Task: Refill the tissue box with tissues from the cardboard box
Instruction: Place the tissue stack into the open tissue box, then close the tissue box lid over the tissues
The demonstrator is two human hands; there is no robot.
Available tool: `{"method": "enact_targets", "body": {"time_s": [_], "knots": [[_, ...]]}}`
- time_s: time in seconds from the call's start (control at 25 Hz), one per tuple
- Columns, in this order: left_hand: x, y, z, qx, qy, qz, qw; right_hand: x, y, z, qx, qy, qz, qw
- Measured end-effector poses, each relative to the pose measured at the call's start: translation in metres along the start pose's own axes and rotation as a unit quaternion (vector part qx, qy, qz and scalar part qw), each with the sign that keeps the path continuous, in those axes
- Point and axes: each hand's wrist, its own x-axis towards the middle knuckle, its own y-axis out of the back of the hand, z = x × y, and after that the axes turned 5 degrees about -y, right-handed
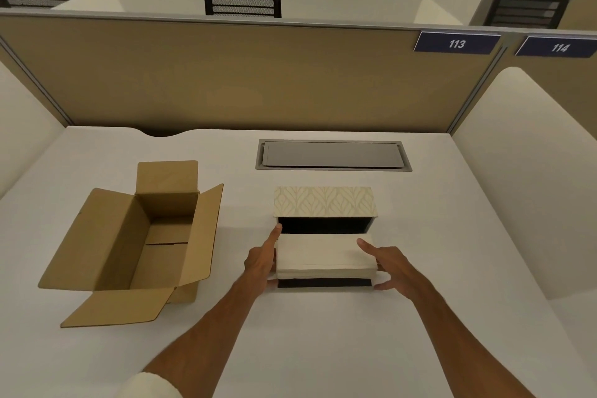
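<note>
- Tissues (pixel 323 257), a cream stack, sit in the mouth of the tissue box (pixel 324 283), whose dark inside shows behind the stack and as a dark strip below its near edge.
- We see the box's patterned lid (pixel 324 202) tilted up behind the opening, leaf print facing us.
- Our left hand (pixel 261 260) presses against the left end of the stack, index finger stretched forward along that side to the box's far left corner, thumb tucked near the lower front corner.
- Our right hand (pixel 386 263) mirrors it at the right end: fingers spread, index finger lying across the top right of the stack, thumb under the near right corner.
- Both hands are partly open and clasp the stack between them from the sides; neither is clenched.
- We cannot tell whether the stack rests on the box floor or hangs in our grip.
- To the left, well apart from the hands, the cardboard box (pixel 139 242) stands on the white desk (pixel 323 349) with all flaps (pixel 118 308) splayed out; its visible inside shows only bare cardboard.
</note>
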Motion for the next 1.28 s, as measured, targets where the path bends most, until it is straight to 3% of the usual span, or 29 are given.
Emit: {"method": "enact_targets", "body": {"time_s": [0.36, 0.52, 0.68, 0.84, 1.28], "knots": [[-0.001, 0.0, 0.008, 0.032, -0.001, 0.012, 0.999, -0.003, 0.0, -0.008, 0.052, -0.016, 0.014, 0.998], [0.0, -0.001, 0.031, 0.083, -0.071, 0.08, 0.991, 0.002, 0.011, -0.028, 0.079, 0.053, 0.09, 0.991], [0.002, -0.004, 0.056, 0.094, -0.119, 0.064, 0.986, 0.003, 0.015, -0.047, 0.073, 0.115, 0.075, 0.988], [0.003, -0.006, 0.061, 0.093, -0.119, 0.043, 0.988, 0.002, 0.011, -0.052, 0.054, 0.108, 0.051, 0.991], [-0.005, -0.005, 0.047, 0.112, -0.137, 0.076, 0.981, -0.012, 0.01, -0.031, 0.048, 0.103, 0.085, 0.99]]}}
